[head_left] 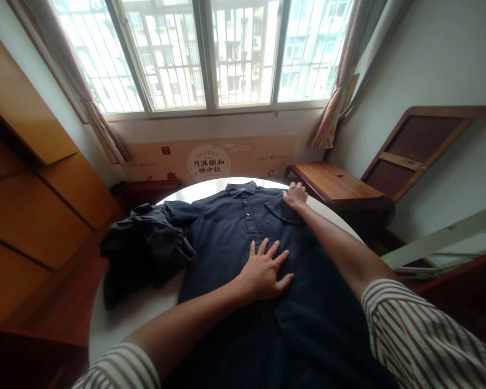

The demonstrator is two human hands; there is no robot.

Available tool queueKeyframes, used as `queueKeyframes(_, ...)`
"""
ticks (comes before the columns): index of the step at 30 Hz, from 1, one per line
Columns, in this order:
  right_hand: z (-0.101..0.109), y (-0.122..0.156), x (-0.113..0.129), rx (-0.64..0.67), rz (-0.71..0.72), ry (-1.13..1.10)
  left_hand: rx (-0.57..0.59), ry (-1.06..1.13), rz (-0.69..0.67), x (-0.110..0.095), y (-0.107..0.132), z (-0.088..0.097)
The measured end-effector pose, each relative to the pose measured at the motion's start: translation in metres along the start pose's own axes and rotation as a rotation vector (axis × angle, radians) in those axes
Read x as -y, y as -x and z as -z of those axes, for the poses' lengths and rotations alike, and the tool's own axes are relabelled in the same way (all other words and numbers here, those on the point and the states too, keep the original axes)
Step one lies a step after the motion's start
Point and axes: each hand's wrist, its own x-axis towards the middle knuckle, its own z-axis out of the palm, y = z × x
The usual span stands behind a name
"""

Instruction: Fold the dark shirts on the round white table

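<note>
One round white desk [133,319] fills the lower middle of the view, and a navy shirt [227,237] lies spread on it, collar toward the window, buttons facing up, its lower part running off the bottom of the frame. Touching the shirt on the left sits a heap of bunched dark cloth [143,248]; whether it is part of the shirt cannot be told. The left hand [263,273] lies open and flat on the shirt's front, fingers spread, gripping nothing. The right hand [295,195] rests open, unclenched, on the far shoulder just above the chest pocket [283,213]. Striped sleeves [421,335] cover both upper arms. Beyond the desk stands a wide barred window [206,54] with a tan curtain [332,116] at its right edge, and a printed banner [208,162] with Chinese lettering runs along the wall beneath the sill. Wooden cabinet doors [36,216] line the left side above a reddish wood floor [65,292]. To the right are a low wooden stand [336,183], a brown-framed panel [417,151] against the wall, and a pale frame [441,243] crossing the lower corner.
</note>
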Motion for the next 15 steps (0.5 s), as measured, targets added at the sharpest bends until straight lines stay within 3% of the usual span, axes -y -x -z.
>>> queueKeyframes(2,-0.005,0.008,0.007,0.021,0.106,0.013,0.006,-0.003,0.007,-0.001,0.0,0.002)
queueKeyframes(5,-0.015,0.021,0.014,0.216,0.249,0.048,0.019,0.0,0.014,-0.001,0.0,0.005)
queueKeyframes(8,-0.018,0.03,0.017,0.354,0.229,0.069,0.03,-0.005,0.009,0.0,0.001,0.006)
queueKeyframes(12,-0.001,0.048,0.027,0.273,0.315,0.052,-0.007,-0.024,0.009,-0.002,0.002,0.001)
queueKeyframes(15,0.016,0.08,0.038,0.255,0.46,0.052,-0.139,-0.019,0.021,0.0,-0.003,0.01)
